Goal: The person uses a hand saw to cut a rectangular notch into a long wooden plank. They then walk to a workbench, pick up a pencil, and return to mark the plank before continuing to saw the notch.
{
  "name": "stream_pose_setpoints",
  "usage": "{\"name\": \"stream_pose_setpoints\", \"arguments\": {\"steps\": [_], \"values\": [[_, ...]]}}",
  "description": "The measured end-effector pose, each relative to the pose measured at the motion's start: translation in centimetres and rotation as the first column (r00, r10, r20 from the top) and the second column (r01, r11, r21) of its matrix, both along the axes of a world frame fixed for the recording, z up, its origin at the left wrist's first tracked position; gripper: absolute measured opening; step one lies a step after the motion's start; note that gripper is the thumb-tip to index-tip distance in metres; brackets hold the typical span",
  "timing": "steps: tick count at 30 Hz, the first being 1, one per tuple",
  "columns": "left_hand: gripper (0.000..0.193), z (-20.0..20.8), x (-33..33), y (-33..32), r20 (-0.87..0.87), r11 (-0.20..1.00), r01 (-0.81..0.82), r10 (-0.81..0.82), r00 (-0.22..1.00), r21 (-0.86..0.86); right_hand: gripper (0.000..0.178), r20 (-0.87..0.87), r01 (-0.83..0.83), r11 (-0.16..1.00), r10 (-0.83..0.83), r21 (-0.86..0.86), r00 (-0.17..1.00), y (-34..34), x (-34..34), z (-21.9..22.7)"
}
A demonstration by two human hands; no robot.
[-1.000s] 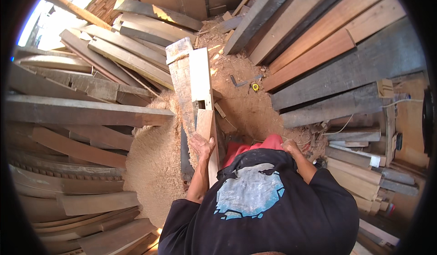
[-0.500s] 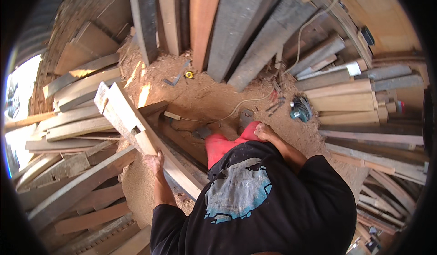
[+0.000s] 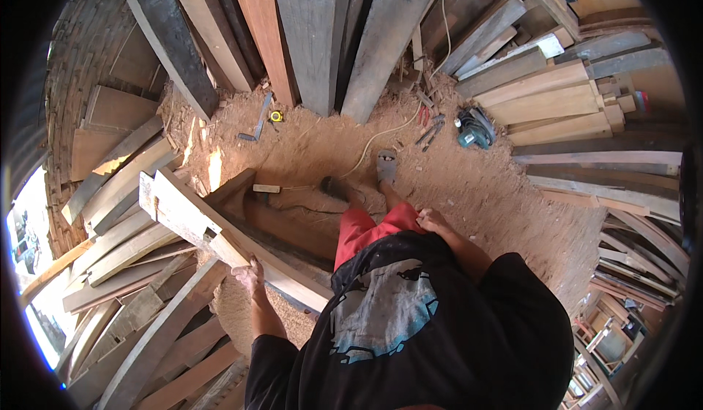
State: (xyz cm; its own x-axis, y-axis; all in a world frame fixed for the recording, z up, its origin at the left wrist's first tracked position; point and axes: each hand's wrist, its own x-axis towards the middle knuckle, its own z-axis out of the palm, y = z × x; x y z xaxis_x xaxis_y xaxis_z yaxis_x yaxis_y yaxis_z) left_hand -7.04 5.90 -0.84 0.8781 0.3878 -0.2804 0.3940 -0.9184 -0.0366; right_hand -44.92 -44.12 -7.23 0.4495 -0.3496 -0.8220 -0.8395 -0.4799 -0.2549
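Note:
My left hand (image 3: 250,274) is closed at the end of a short pale wooden block (image 3: 229,250). This block lies against a long light plank (image 3: 282,267) that slants across a dark wooden beam frame. Just beyond the block, the plank has a dark square notch, and a wider whitish board (image 3: 177,212) runs alongside. At my right hip, my right hand (image 3: 433,221) has its fingers curled against the edge of my red shorts (image 3: 381,227), apparently gripping the cloth. Part of its grip is hidden from view.
On the sawdust floor lie a carpenter's square (image 3: 258,121), a yellow tape measure (image 3: 276,116), pliers (image 3: 432,133) and a teal power tool (image 3: 474,129). A cable (image 3: 366,150) crosses the floor near my sandalled feet. Stacked lumber (image 3: 545,102) lines both sides; large beams (image 3: 311,44) stand ahead.
The view has shifted, so more floor and my feet now show. My left hand remains at the block, and my right hand stays by the shorts.

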Motion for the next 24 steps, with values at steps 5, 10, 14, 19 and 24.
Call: {"name": "stream_pose_setpoints", "arguments": {"steps": [5,10,14,19,24], "values": [[0.093,0.8,-0.2,-1.2,-0.002,0.999,-0.005,0.005,1.0,-0.04,0.033,0.074,0.066,0.998,-0.066,0.006,0.995,2.1,1.9,-0.2],[0.101,-3.9,-1.5,2.6,0.376,0.908,0.246,-0.37,0.849,0.338,0.034,0.112,0.112,0.994,-0.109,-0.018,0.988,3.1,3.0,0.3],[0.1,-5.9,-2.5,2.6,0.282,0.737,0.264,-0.525,0.803,0.622,0.035,0.049,0.143,0.989,-0.144,0.027,0.988,3.2,4.4,1.0],[0.119,-0.4,-0.7,-1.2,-0.207,0.998,0.029,-0.017,0.978,0.058,0.033,0.028,0.109,0.994,-0.109,-0.004,0.994,4.2,7.1,1.8],[0.118,0.5,-0.9,-1.4,-0.189,0.998,0.018,-0.006,0.982,0.059,0.033,0.023,0.118,0.992,-0.12,0.054,0.993,4.5,9.4,1.8]]}}
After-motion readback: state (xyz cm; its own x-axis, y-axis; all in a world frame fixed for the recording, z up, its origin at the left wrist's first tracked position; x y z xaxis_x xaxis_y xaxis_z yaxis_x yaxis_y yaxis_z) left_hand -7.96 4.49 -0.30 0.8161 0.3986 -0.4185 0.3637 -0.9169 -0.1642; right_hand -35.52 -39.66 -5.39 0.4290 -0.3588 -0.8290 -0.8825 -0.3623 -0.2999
